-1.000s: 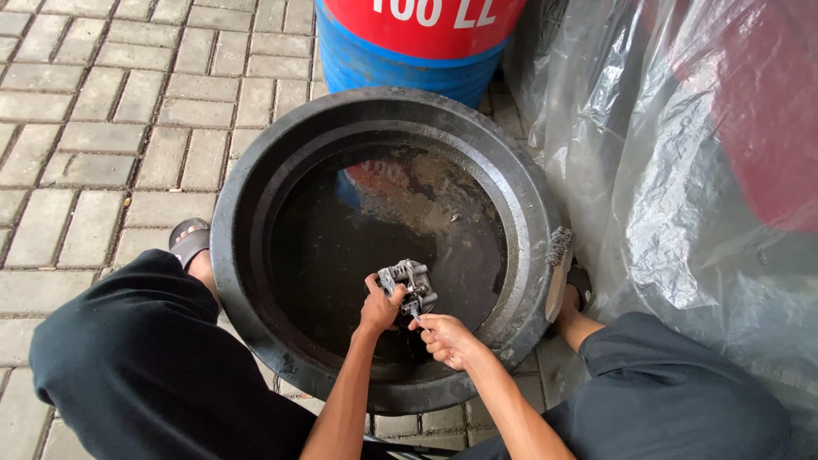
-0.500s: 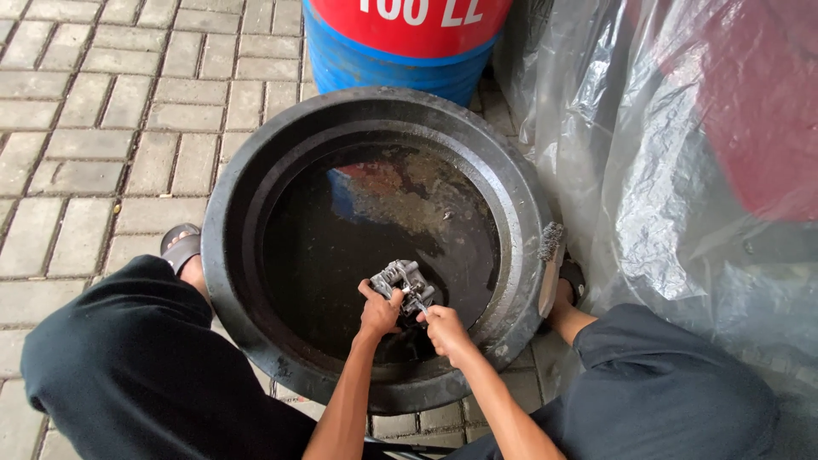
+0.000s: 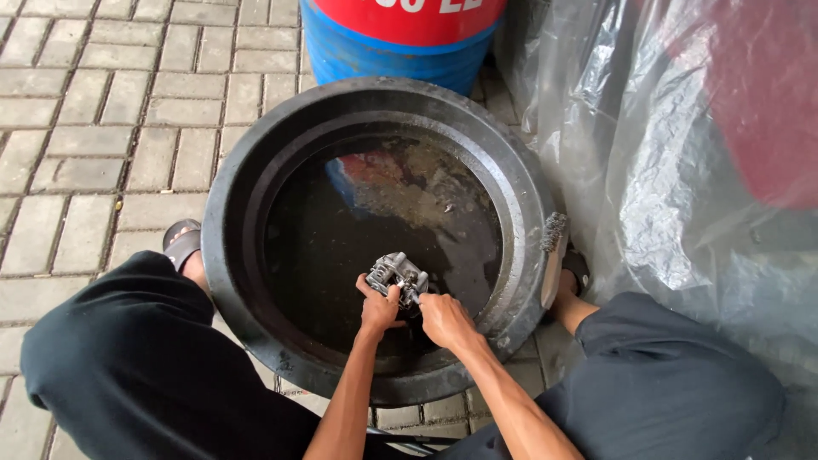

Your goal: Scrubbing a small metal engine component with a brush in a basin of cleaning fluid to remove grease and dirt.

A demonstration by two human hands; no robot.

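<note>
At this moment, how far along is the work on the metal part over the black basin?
Done: the grey metal part is out over the dark liquid in the black basin. In hand: the left hand and right hand both grip it above the surface. Left: the wire brush lies untouched on the rim; how clean the part is cannot be told.

An outdoor floor of grey rectangular paving bricks (image 3: 94,119) laid in offset rows fills the left side, under soft, even daylight. At the top stands a round drum (image 3: 392,34), blue at its base with a red band above. Crumpled clear plastic sheeting (image 3: 673,196) covers the right side, with something red showing blurred through it.
</note>
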